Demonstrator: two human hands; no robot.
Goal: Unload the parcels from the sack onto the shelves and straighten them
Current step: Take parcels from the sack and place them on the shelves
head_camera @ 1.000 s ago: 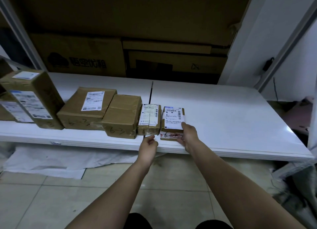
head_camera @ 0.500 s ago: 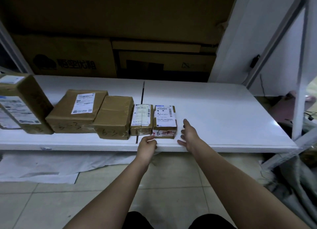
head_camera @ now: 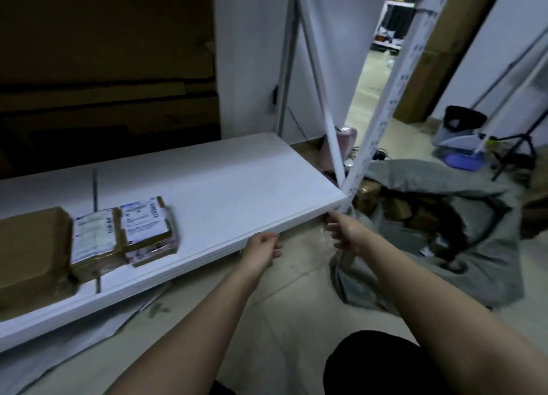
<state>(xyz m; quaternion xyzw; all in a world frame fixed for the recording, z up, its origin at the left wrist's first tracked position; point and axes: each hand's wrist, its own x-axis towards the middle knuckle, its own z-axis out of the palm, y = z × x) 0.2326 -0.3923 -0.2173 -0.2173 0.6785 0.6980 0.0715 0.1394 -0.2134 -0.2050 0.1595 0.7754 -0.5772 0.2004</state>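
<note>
The grey fabric sack (head_camera: pixel 430 225) lies slumped on the floor just right of the shelf's end post, its mouth gaping toward the person, and brown cardboard parcels (head_camera: pixel 394 206) show inside it, jumbled at odd angles. They look small, stiff and boxy, probably light enough for one hand each; the taped cardboard should grip well, so taking one across its short sides with thumb and fingers seems sound. The sack itself is limp cloth and will likely sag and fold over the parcels, so a hand may have to hold its rim open.

On the white shelf (head_camera: pixel 237 187) two small brown parcels with white labels, one on the left (head_camera: pixel 95 237) and one on the right (head_camera: pixel 148 225), lie flat and touching side by side, long axes running from the shelf's front edge toward its back, labels up. A larger plain brown box (head_camera: pixel 29 252) sits against them on the left.

The left hand (head_camera: pixel 262 246) hovers at the shelf's front edge, fingers loosely curled and empty. The right hand (head_camera: pixel 344 231) reaches toward the sack near the shelf corner, fingers relaxed, holding nothing.
</note>
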